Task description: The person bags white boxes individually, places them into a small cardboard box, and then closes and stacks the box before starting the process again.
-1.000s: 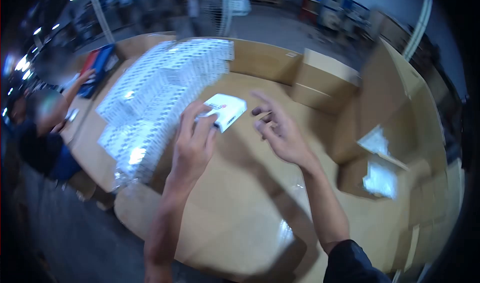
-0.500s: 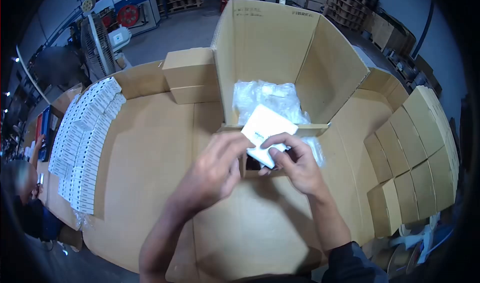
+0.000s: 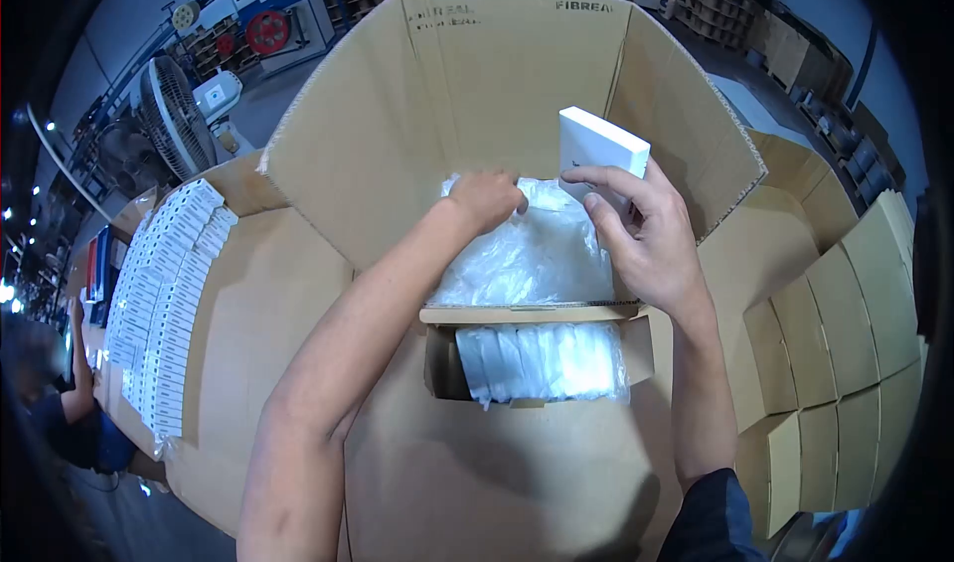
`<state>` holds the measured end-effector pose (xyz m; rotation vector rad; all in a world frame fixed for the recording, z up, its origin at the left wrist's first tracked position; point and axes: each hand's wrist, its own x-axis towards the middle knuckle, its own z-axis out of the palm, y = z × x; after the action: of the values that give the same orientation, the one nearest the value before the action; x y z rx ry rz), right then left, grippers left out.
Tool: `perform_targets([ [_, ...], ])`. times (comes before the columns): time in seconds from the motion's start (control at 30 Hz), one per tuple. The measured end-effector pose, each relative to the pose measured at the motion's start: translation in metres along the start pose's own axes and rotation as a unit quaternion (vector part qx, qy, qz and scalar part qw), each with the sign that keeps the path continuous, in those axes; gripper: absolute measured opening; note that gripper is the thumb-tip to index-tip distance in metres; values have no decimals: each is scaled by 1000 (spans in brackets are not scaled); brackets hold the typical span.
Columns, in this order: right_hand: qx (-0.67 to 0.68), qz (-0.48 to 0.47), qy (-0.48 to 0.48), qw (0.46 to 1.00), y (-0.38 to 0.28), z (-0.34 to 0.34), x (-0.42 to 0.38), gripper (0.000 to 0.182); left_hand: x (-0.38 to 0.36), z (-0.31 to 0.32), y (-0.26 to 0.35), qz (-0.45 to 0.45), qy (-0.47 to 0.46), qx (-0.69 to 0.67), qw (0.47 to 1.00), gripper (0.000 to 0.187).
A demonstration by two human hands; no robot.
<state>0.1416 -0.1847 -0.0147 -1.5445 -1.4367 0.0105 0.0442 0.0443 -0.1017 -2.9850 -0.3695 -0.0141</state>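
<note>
My right hand [image 3: 646, 229] grips a thin white box [image 3: 601, 153], held up near the right wall of the large open carton [image 3: 517, 85]. Inside that carton lies a heap of clear plastic bags [image 3: 537, 259]. My left hand [image 3: 485, 201] reaches in over the back of the heap, its fingers curled down on the plastic; the fingertips are partly hidden. In front of the large carton stands a small open carton [image 3: 444, 363], which holds a row of plastic-wrapped flat packs [image 3: 542, 361].
Stacked white boxes with labels [image 3: 164, 304] stand on the left of the cardboard-covered table [image 3: 258, 314]. Brown cartons [image 3: 835, 353] are stacked at the right edge. A fan [image 3: 174, 115] stands behind, and another person [image 3: 75, 403] is at far left.
My left hand has left the white box and moved forward into the large carton. My right hand has lifted the white box up and right. The small carton's packs have come into view.
</note>
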Motion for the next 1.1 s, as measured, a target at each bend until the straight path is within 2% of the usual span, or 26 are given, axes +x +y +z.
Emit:
perform_targets([
  [0.13,6,-1,-13,1000,8,5,2,22,7,13,-1,50,-64,1,997,19],
  [0.17,7,-2,-16,1000,9,7,2,22,8,24,-5,52,-3,19,998,16],
  [0.27,17,21,-18,999,11,8,1,23,8,-6,-6,-2,-40,-32,999,17],
  [0.4,13,41,1,999,15,6,1,23,-7,-41,-10,-69,119,-142,980,14],
  [0.5,18,65,23,997,19,7,3,28,-24,-72,-9,-78,195,-196,958,15],
  [0.57,-3,73,43,996,23,13,4,35,-33,-80,-13,-70,256,-236,935,20],
  [0.6,-14,78,54,995,27,16,6,39,-36,-84,-13,-84,270,-262,923,22],
  [0.63,-27,67,72,995,32,21,10,51,-39,-88,-12,-97,285,-288,909,23],
  [0.7,-42,109,67,991,32,23,17,55,-47,-95,-4,-139,300,-314,890,24],
  [0.73,-49,130,65,988,32,24,20,57,-49,-95,-2,-153,293,-366,870,24],
  [0.77,-75,102,86,988,41,28,24,54,-52,-96,-2,-166,283,-416,848,24],
  [0.87,113,202,-32,972,37,23,39,41,-60,-92,1,-152,282,-542,777,25],
  [0.9,152,166,-1,974,37,28,38,31,-65,-92,6,-147,290,-573,752,25],
  [0.93,188,175,-3,966,33,26,37,29,-73,-97,14,-142,298,-603,726,25],
  [0.97,225,184,-6,957,28,23,36,29,-85,-104,20,-178,277,-616,715,21],
  [1.07,288,188,-16,939,7,10,28,31,-120,-91,39,-132,311,-722,603,19],
  [1.1,293,172,-16,940,1,9,22,31,-133,-87,49,-127,329,-725,592,16],
])
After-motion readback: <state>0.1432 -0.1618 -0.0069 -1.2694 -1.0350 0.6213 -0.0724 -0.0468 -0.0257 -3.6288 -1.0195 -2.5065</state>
